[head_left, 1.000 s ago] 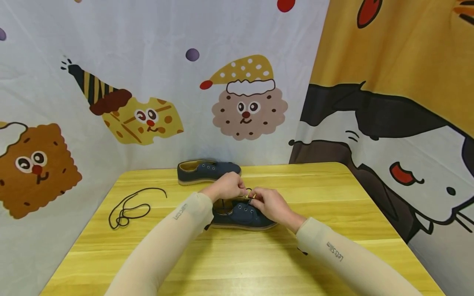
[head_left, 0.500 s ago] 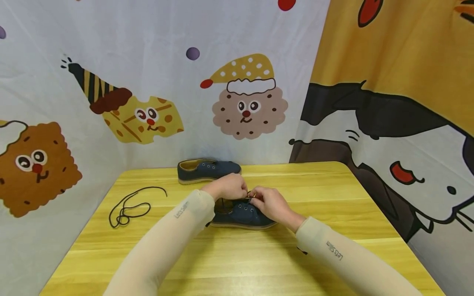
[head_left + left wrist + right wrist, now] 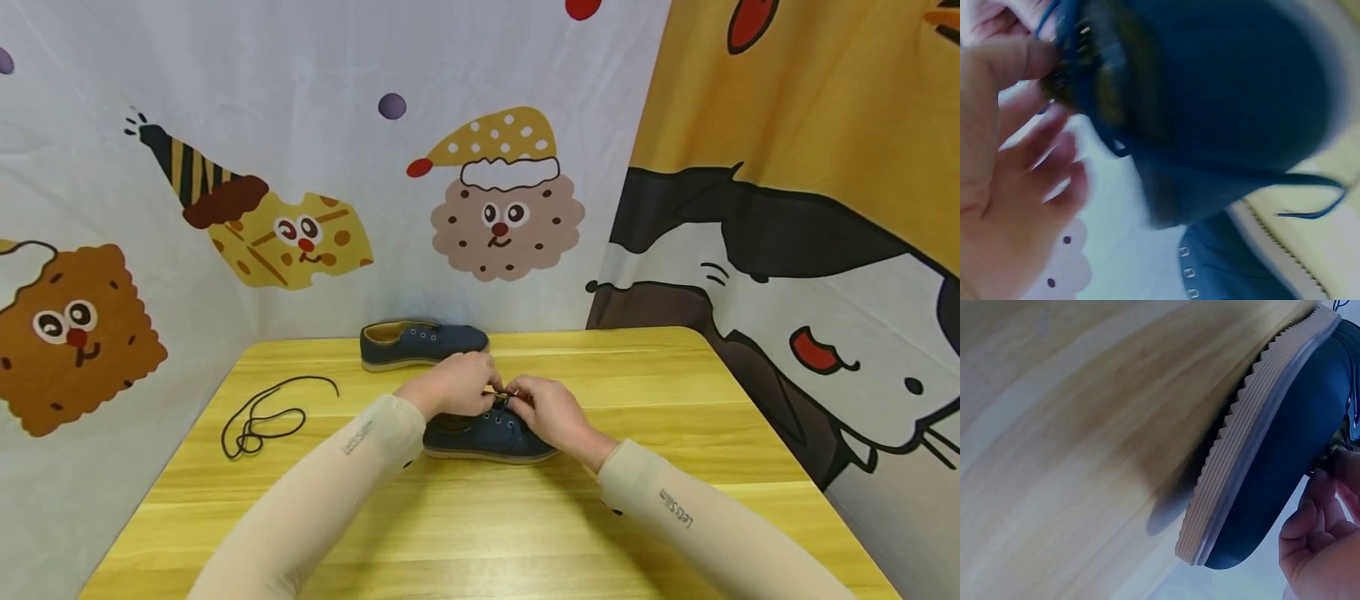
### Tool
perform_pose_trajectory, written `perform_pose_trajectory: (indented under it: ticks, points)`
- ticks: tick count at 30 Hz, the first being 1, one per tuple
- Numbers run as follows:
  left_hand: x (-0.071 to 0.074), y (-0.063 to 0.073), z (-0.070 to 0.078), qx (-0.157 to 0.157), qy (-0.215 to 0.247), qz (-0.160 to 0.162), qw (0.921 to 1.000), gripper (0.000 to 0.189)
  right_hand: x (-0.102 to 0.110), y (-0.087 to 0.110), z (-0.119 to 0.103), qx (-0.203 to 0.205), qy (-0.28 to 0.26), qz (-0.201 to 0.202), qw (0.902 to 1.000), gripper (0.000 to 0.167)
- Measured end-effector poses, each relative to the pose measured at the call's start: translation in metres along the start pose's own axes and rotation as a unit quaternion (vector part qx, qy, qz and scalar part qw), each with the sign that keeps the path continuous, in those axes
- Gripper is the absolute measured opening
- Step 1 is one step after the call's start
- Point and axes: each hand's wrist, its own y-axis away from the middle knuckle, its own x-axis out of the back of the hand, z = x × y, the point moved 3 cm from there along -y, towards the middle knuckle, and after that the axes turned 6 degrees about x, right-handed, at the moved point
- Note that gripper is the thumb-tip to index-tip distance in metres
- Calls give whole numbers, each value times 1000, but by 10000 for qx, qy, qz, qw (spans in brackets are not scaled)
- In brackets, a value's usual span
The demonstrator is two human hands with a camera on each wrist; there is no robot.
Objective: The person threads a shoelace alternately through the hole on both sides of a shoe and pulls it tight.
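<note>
A navy canvas shoe [image 3: 491, 442] with a pale sole sits on the table beneath both hands, its toe to the right. My left hand [image 3: 457, 385] is over its opening, with thumb and fingertips pinching a dark shoelace [image 3: 1100, 134] at the eyelets. In the left wrist view a loose end of this lace trails across the blurred shoe. Close against the left fingertips, my right hand [image 3: 555, 417] pinches the shoe's far eyelet flap between thumb and fingers. The right wrist view shows the right fingertips [image 3: 1325, 478] at the upper's edge, partly cut off by the frame.
A second navy shoe [image 3: 420, 346], with no lace in its visible eyelets, stands behind at the table's back edge. Another dark shoelace [image 3: 262, 425] lies in loops on the left of the wooden table [image 3: 480, 533]. A printed curtain [image 3: 322, 125] hangs right behind the table.
My left hand has shifted slightly left and lower over the shoe, covering more of its opening. My right hand stays nearly in place. The second shoe and the looped shoelace have not moved.
</note>
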Motion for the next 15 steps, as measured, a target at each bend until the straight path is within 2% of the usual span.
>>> perform_pose_trajectory:
  ticks: [3, 5, 7, 9, 10, 12, 15]
  points:
    - [-3, 8, -3, -224, -438, 999, 9938, 17, -1, -1, 1, -42, -11, -62, 10000, 8]
    - [-5, 14, -3, -433, -745, 1634, 9828, 21, -2, -1, 2, -52, -26, -108, 9999, 8]
    - [-7, 19, -3, -674, -1072, 2047, 9706, 18, -2, -1, 3, -83, -39, -137, 9999, 8]
    - [-8, 22, -1, -881, -1362, 2252, 9607, 12, -1, -1, 3, -99, -76, -95, 9999, 9]
    - [-8, 22, 0, -938, -1418, 2272, 9589, 10, -1, -1, 3, -117, -94, -77, 9999, 9]
    - [-7, 24, -1, -893, -1401, 2211, 9610, 12, -1, -1, 3, -125, -114, -61, 9998, 9]
    - [-1, 34, -8, -623, -1159, 2229, 9659, 20, -1, -1, 1, -71, -188, -123, 9997, 10]
